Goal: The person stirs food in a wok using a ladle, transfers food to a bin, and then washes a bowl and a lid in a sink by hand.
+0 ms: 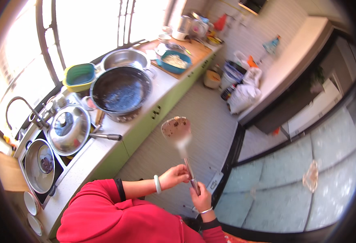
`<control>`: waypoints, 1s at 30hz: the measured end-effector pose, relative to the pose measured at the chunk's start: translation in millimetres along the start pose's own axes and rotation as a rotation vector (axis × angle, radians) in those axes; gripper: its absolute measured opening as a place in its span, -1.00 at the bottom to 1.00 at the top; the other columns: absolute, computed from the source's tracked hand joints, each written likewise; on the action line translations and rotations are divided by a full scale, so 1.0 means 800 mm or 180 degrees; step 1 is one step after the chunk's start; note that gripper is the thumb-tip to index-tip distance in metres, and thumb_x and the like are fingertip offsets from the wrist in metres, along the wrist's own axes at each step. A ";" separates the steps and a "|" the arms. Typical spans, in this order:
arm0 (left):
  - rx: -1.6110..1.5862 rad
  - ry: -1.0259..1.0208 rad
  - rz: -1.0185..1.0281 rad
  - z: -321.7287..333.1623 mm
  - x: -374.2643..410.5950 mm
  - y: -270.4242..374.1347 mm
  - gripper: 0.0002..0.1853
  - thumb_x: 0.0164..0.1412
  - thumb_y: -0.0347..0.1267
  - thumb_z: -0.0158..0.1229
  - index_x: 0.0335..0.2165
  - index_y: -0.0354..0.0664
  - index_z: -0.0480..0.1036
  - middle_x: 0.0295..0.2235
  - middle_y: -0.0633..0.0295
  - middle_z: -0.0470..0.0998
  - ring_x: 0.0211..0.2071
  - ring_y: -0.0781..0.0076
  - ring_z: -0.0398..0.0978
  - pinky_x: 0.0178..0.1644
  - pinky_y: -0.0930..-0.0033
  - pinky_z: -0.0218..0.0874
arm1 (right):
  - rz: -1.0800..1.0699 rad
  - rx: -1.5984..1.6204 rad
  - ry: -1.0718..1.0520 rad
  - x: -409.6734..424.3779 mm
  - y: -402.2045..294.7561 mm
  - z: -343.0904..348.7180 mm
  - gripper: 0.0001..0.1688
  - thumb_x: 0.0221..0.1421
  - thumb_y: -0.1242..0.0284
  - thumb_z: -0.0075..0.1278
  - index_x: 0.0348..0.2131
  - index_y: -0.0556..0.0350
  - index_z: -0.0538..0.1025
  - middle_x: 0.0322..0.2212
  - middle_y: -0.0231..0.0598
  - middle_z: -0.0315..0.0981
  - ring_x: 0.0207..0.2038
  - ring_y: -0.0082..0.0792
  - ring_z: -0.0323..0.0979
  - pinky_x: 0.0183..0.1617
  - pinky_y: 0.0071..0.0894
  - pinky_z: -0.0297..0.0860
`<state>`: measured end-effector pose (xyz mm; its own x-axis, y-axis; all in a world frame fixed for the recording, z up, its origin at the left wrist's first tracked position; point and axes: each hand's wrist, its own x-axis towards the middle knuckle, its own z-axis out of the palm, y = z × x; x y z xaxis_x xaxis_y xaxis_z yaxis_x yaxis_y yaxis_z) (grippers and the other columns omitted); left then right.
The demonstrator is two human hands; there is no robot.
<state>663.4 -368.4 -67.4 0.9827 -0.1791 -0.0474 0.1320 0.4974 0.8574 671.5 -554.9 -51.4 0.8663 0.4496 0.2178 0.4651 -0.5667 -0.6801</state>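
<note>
A metal spatula [176, 129] with dark specks and residue on its wide head is held up in front of me, over the floor. My right hand [201, 197] grips the lower end of its handle. My left hand [174, 177], with a pale bangle at the wrist, has its fingers at the handle a little higher up; whether they close round it is hard to tell. To the left on the counter stands a large dark wok [121, 89] with pale residue inside. Nearer is a pan with a domed metal lid [69, 130].
A metal pan [29, 170] with a small dish inside sits on the counter at left, near bowls [31, 203]. Behind the wok are a steel basin [125, 57] and a teal basin of pale food [175, 70]. White bags [244, 97] stand by the wall; a glass door [290, 179] is at right.
</note>
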 end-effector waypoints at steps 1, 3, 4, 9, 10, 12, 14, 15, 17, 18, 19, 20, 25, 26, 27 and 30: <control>-0.0001 0.0131 0.0117 -0.024 0.006 0.022 -0.76 0.13 -0.48 -0.05 -0.19 -0.30 0.22 -0.28 0.19 0.41 -0.19 0.44 0.38 -0.08 0.34 0.25 | -0.0255 -0.0079 -0.0100 0.041 -0.014 0.007 -0.67 -0.10 0.39 0.07 -0.30 0.14 0.38 -0.63 -0.09 0.39 -0.58 -0.16 0.41 -0.50 -0.35 0.31; -0.0029 0.0392 0.0201 -0.064 0.015 0.073 -0.70 0.14 -0.46 -0.06 -0.13 -0.31 0.21 -0.24 0.18 0.40 -0.17 0.42 0.37 -0.07 0.34 0.25 | -0.0415 0.0048 -0.0470 0.116 -0.036 0.022 -0.66 -0.08 0.31 0.04 -0.29 0.09 0.37 -0.56 -0.02 0.42 -0.51 0.00 0.41 -0.48 -0.17 0.32; 0.0055 0.0537 0.0325 -0.085 0.022 0.093 -0.66 0.14 -0.47 -0.07 -0.09 -0.32 0.18 -0.22 0.17 0.39 -0.16 0.42 0.37 -0.06 0.35 0.24 | -0.0501 -0.0012 -0.0633 0.152 -0.050 0.029 -0.65 -0.07 0.30 0.03 -0.28 0.09 0.37 -0.55 -0.01 0.42 -0.50 0.01 0.41 -0.46 -0.16 0.32; 0.0125 0.1446 0.0497 -0.160 0.041 0.166 -0.49 0.13 -0.46 -0.06 0.05 -0.25 0.04 -0.12 0.12 0.33 -0.07 0.36 0.31 -0.06 0.33 0.22 | -0.1072 -0.0200 -0.1540 0.313 -0.117 0.071 -0.62 -0.05 0.26 -0.01 -0.24 0.08 0.37 -0.51 0.01 0.43 -0.43 0.03 0.41 -0.40 -0.13 0.33; 0.0289 0.1595 0.0507 -0.176 0.051 0.171 -0.45 0.12 -0.46 -0.05 0.07 -0.25 0.00 -0.08 0.11 0.30 -0.05 0.36 0.29 -0.05 0.33 0.21 | -0.1134 -0.0304 -0.1687 0.340 -0.131 0.075 -0.61 -0.05 0.26 -0.02 -0.23 0.07 0.37 -0.50 0.00 0.43 -0.42 0.02 0.41 -0.38 -0.13 0.33; 0.0607 0.1905 0.0489 -0.205 0.068 0.181 -0.37 0.12 -0.45 -0.04 0.11 -0.23 -0.09 -0.02 0.08 0.24 -0.02 0.35 0.25 -0.04 0.35 0.18 | -0.1420 -0.0424 -0.1903 0.392 -0.140 0.087 -0.60 -0.04 0.24 -0.04 -0.20 0.05 0.37 -0.47 -0.01 0.44 -0.39 0.01 0.41 -0.34 -0.13 0.33; 0.1002 0.2317 0.0475 -0.235 0.081 0.182 -0.34 0.09 -0.46 -0.02 0.12 -0.25 -0.11 -0.01 0.05 0.23 0.00 0.33 0.23 0.00 0.35 0.13 | -0.1518 -0.0709 -0.2201 0.443 -0.155 0.101 -0.60 -0.04 0.24 -0.06 -0.19 0.01 0.37 -0.44 -0.01 0.44 -0.35 0.00 0.41 -0.30 -0.11 0.32; 0.1160 0.2514 0.0603 -0.249 0.087 0.178 -0.32 0.08 -0.47 -0.01 0.12 -0.25 -0.12 0.00 0.03 0.22 0.00 0.32 0.22 0.03 0.35 0.11 | -0.1595 -0.0850 -0.2286 0.466 -0.156 0.107 -0.60 -0.04 0.23 -0.07 -0.19 0.00 0.36 -0.43 -0.01 0.44 -0.34 0.00 0.40 -0.29 -0.11 0.31; 0.1463 0.2930 0.0932 -0.277 0.086 0.169 -0.33 0.05 -0.48 0.00 0.10 -0.27 -0.09 0.00 0.01 0.21 0.01 0.30 0.21 0.06 0.35 0.07 | -0.1886 -0.1226 -0.2388 0.504 -0.166 0.118 -0.61 -0.03 0.23 -0.09 -0.19 -0.03 0.37 -0.43 -0.03 0.45 -0.32 -0.01 0.40 -0.26 -0.09 0.31; 0.1600 0.3127 0.1080 -0.290 0.082 0.165 -0.36 0.04 -0.47 0.01 0.09 -0.29 -0.04 -0.01 0.00 0.21 0.02 0.29 0.20 0.06 0.34 0.07 | -0.1823 -0.1475 -0.2604 0.521 -0.176 0.122 -0.62 -0.03 0.22 -0.10 -0.19 -0.06 0.37 -0.39 -0.06 0.44 -0.28 -0.02 0.39 -0.22 -0.09 0.29; 0.1690 0.3344 0.1235 -0.295 0.082 0.165 -0.38 0.03 -0.47 0.01 0.07 -0.30 0.01 -0.02 0.00 0.21 0.02 0.28 0.20 0.06 0.33 0.07 | -0.1962 -0.1575 -0.2649 0.539 -0.174 0.126 -0.62 -0.03 0.22 -0.11 -0.19 -0.06 0.36 -0.37 -0.07 0.44 -0.27 -0.02 0.38 -0.21 -0.09 0.29; 0.2022 0.3668 0.1542 -0.299 0.081 0.167 -0.43 -0.05 -0.47 0.01 -0.02 -0.41 0.11 -0.09 -0.12 0.23 -0.03 0.12 0.23 0.08 0.26 0.03 | -0.2099 -0.1676 -0.2687 0.558 -0.171 0.130 -0.62 -0.03 0.22 -0.11 -0.19 -0.06 0.36 -0.35 -0.08 0.43 -0.25 -0.02 0.38 -0.20 -0.10 0.28; 0.3490 0.4503 0.0812 -0.321 0.060 0.174 -0.48 -0.04 -0.42 0.01 -0.05 -0.38 0.18 -0.04 -0.09 0.22 0.03 0.07 0.14 0.13 0.27 -0.06 | -0.2727 -0.1514 -0.3113 0.635 -0.161 0.161 -0.62 -0.02 0.22 -0.12 -0.16 -0.12 0.38 -0.28 -0.14 0.42 -0.20 -0.08 0.36 -0.13 -0.17 0.26; 0.3627 0.4602 0.0634 -0.322 0.058 0.175 -0.49 -0.04 -0.42 0.01 -0.06 -0.37 0.19 -0.04 -0.08 0.23 0.03 0.08 0.15 0.13 0.27 -0.06 | -0.2705 -0.1631 -0.3169 0.648 -0.160 0.165 -0.60 -0.03 0.23 -0.11 -0.14 -0.16 0.39 -0.27 -0.14 0.42 -0.19 -0.11 0.36 -0.11 -0.20 0.26; 0.3759 0.4702 0.0440 -0.321 0.054 0.174 -0.50 -0.04 -0.42 0.01 -0.07 -0.36 0.21 -0.05 -0.07 0.24 0.03 0.09 0.15 0.13 0.26 -0.06 | -0.2712 -0.1659 -0.3288 0.659 -0.164 0.168 -0.59 -0.04 0.22 -0.10 -0.14 -0.16 0.39 -0.27 -0.15 0.42 -0.19 -0.12 0.36 -0.11 -0.21 0.26; 0.4452 0.4646 0.0341 -0.320 0.050 0.174 -0.56 -0.03 -0.45 0.01 -0.10 -0.35 0.26 -0.10 -0.06 0.31 -0.02 0.06 0.21 0.10 0.25 -0.01 | -0.2727 -0.1783 -0.3559 0.692 -0.180 0.172 -0.57 -0.06 0.21 -0.07 -0.14 -0.18 0.41 -0.30 -0.17 0.45 -0.20 -0.15 0.38 -0.13 -0.25 0.28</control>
<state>754.2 -89.1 -80.9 0.4224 0.8410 0.3380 0.6102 -0.5396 0.5800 1058.8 -129.5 71.1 -0.1537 0.9013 -0.4050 0.9721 0.0645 -0.2254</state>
